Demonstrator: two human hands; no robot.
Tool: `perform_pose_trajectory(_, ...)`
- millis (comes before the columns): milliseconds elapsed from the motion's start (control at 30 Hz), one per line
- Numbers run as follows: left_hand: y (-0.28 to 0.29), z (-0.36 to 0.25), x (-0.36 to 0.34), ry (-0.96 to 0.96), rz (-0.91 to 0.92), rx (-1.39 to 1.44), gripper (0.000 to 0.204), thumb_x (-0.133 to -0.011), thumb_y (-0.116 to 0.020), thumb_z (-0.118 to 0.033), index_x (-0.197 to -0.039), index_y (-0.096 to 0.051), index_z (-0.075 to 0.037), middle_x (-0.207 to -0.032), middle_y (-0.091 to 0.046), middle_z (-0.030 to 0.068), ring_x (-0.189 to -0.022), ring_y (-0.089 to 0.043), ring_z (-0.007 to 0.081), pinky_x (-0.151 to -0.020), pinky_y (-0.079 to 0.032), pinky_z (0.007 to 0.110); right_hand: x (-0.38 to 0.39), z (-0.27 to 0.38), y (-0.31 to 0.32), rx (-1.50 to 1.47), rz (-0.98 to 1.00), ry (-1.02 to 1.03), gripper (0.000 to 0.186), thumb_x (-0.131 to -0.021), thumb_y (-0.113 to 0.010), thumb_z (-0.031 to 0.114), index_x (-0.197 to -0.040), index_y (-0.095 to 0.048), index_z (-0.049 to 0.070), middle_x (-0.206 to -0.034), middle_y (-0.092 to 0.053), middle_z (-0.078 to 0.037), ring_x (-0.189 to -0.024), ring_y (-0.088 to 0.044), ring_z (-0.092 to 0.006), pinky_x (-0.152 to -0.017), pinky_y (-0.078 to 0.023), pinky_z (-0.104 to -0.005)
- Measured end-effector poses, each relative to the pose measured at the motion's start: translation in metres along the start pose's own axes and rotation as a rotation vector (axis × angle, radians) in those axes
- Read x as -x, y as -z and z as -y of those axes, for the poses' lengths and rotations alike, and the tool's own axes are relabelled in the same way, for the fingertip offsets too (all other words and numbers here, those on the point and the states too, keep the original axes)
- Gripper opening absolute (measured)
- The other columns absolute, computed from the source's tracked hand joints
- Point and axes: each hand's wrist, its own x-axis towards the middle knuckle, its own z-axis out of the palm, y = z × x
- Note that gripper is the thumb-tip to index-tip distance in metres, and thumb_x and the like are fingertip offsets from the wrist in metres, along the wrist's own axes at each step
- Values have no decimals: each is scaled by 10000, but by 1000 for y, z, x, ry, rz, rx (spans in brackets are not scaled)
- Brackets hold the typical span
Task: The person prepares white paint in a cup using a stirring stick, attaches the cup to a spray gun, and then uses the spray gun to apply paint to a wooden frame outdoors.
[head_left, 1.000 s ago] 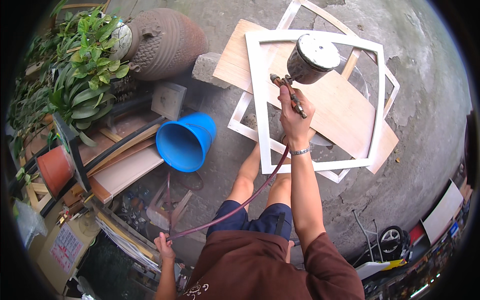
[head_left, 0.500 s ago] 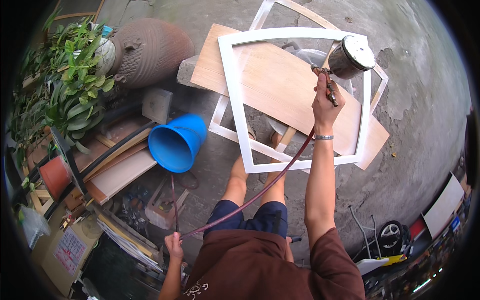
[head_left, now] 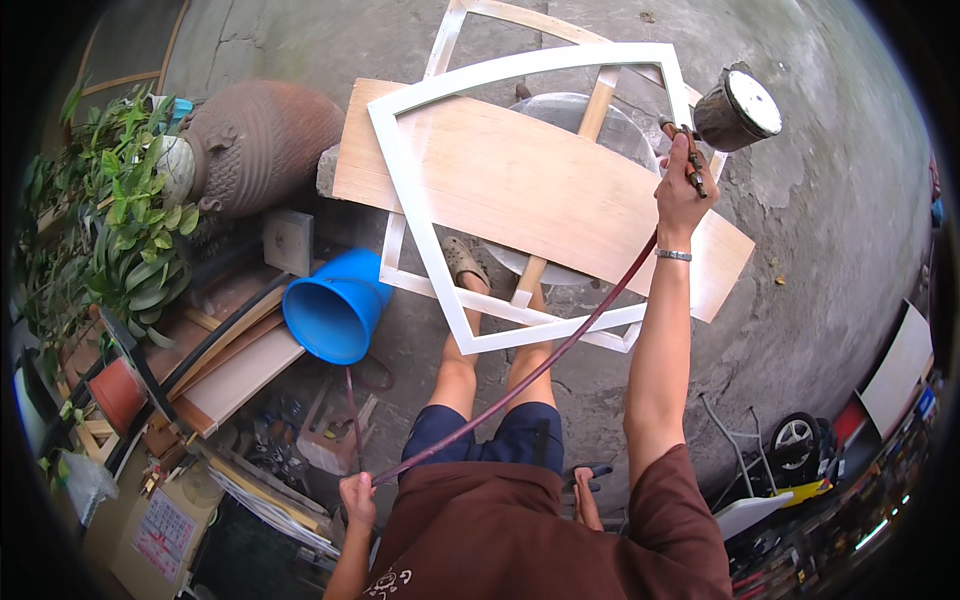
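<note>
My right hand [head_left: 686,205] is wrapped round a spray gun [head_left: 690,165] with a paint-spattered metal cup [head_left: 735,112]. The gun is just outside the right side of a white four-sided frame [head_left: 425,228], whose top edge curves. That frame lies over a pale wooden board [head_left: 520,175]. Under the board, a second wooden frame [head_left: 393,245] and a round metal piece [head_left: 630,130] partly show. A dark red hose [head_left: 520,390] runs from the gun side across my lap to my left hand [head_left: 358,496], which is closed on it. The gun's trigger is hidden by my fingers.
To the left lie a blue bucket [head_left: 338,305], a large brown clay jar [head_left: 262,148], potted plants [head_left: 150,190] and stacked planks [head_left: 235,375]. At the lower right stand a small wheel [head_left: 795,443] and metal tubing [head_left: 738,445]. Concrete floor [head_left: 840,200] surrounds the board.
My right hand and the spray gun have moved right, from over the white frame's upper right corner to beyond its right side. The frame and board appear further left and slightly turned counterclockwise.
</note>
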Motion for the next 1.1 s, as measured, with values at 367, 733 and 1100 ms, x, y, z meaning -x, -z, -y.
perform_pose_trajectory(367, -9, -24, -23, 20, 87, -53, 621, -1031, -525, -439, -594, -421, -11, -518, -390, 55, -507, -398, 135, -495, -271, 373, -27, -8, 62, 96, -241, 69, 310, -1047, -641, 306, -1140, -791, 51, -729, -697, -25, -456, -495, -46, -416, -380, -231)
perform_pose_trajectory(733, 8, 89, -110, -171, 613, -485, 655, -908, -781, -456, -629, -382, -17, -544, -299, 71, -586, -281, 159, -498, -275, 413, 45, 96, 150, -15, -233, 201, 147, -940, -752, 135, -980, -744, -6, -759, -695, -152, -616, -660, -252, -567, -496, -343)
perform_pose_trajectory(1100, -121, -68, -140, -717, 896, -746, 646, -909, -781, -447, -633, -388, -15, -546, -305, 75, -587, -284, 160, -500, -279, 414, 196, 190, 275, 90, -500, 155, 244, -970, -703, 267, -904, -691, 32, -749, -676, -146, -675, -669, -340, -606, -515, -428)
